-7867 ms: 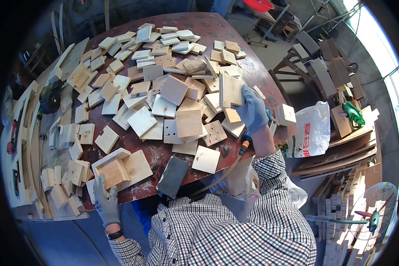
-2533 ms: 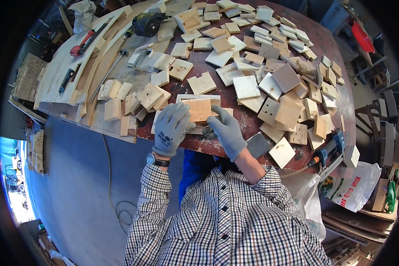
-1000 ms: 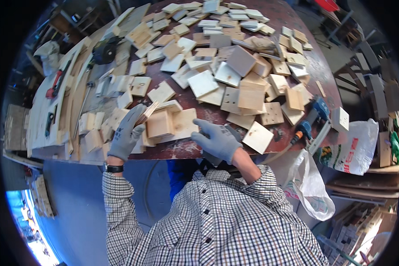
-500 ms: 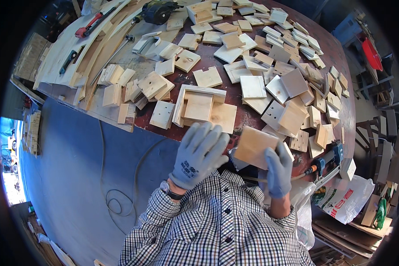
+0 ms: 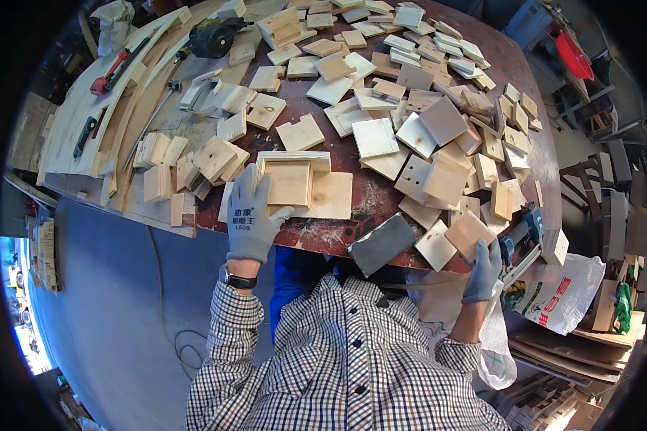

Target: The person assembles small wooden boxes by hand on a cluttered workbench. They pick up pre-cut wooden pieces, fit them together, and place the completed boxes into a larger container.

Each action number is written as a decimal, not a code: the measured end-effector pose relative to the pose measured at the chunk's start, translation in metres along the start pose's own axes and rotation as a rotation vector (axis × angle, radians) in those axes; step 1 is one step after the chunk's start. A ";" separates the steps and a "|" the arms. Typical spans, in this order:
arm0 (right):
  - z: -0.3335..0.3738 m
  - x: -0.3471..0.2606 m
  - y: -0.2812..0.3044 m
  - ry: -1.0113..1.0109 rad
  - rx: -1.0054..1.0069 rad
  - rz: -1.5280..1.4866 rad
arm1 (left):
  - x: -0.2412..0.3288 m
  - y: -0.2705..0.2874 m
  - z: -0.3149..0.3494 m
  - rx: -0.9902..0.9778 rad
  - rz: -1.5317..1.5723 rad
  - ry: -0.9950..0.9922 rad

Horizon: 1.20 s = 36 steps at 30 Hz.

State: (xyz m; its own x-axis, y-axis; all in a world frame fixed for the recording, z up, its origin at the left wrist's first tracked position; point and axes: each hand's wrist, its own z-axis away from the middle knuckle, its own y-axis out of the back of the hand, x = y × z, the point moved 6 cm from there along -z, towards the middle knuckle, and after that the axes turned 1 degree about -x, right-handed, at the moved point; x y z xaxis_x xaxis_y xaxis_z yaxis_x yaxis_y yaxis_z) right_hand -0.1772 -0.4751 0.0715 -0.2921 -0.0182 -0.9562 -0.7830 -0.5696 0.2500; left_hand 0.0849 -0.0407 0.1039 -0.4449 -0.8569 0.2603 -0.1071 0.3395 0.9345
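My left hand [image 5: 251, 215], in a grey glove, grips the near left corner of a small wooden box assembly [image 5: 302, 188] lying on the round dark red table [image 5: 352, 233]. My right hand [image 5: 483, 267], also gloved, holds a square wooden piece [image 5: 469, 231] at the table's near right edge. A grey sanding block [image 5: 381, 244] lies between my hands on the table's rim. A blue power tool [image 5: 522, 237] rests just right of my right hand.
Several square plywood pieces [image 5: 424, 129] cover the table. Long boards, a red clamp [image 5: 108, 72] and a dark power tool [image 5: 216, 37] lie at the far left. A white plastic bag [image 5: 564, 291] hangs at the right, beside stacked wood [image 5: 618, 237].
My left hand has moved from above my chest onto the box assembly. My right hand has carried the square piece out to the right, toward the table's edge.
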 end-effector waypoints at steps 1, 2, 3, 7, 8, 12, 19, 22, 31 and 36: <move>-0.003 0.008 -0.002 -0.009 -0.017 -0.015 | -0.002 -0.002 0.000 0.006 0.015 -0.002; -0.007 0.020 -0.002 -0.020 -0.035 -0.029 | -0.002 -0.001 0.001 0.005 0.038 0.006; -0.013 0.035 -0.001 -0.031 -0.053 -0.044 | -0.001 0.000 0.000 0.004 0.061 0.014; -0.016 0.045 -0.004 -0.043 -0.006 -0.177 | -0.006 -0.003 0.004 0.020 0.133 0.052; -0.010 0.034 -0.007 -0.081 0.010 -0.152 | -0.008 -0.003 0.005 0.029 0.133 0.056; -0.011 0.042 0.000 -0.085 0.023 -0.143 | -0.005 -0.003 0.004 0.029 0.070 0.025; -0.018 0.050 0.000 0.089 0.194 0.521 | -0.011 -0.010 0.004 0.026 -0.001 -0.072; -0.009 0.011 -0.011 -0.021 0.138 0.814 | -0.012 -0.013 0.007 0.031 0.042 -0.054; -0.001 -0.027 -0.010 -0.180 -0.022 1.073 | -0.018 -0.017 0.004 0.019 0.054 -0.104; 0.004 -0.046 -0.006 0.011 0.059 1.073 | -0.011 -0.006 0.004 0.025 -0.030 -0.129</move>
State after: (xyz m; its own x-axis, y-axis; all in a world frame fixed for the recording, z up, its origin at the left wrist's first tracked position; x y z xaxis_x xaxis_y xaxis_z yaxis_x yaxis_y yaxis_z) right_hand -0.1614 -0.4674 0.1144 -0.8378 -0.4932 -0.2342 -0.1458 -0.2112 0.9665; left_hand 0.0869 -0.0324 0.0942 -0.5512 -0.8106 0.1976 -0.1436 0.3255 0.9346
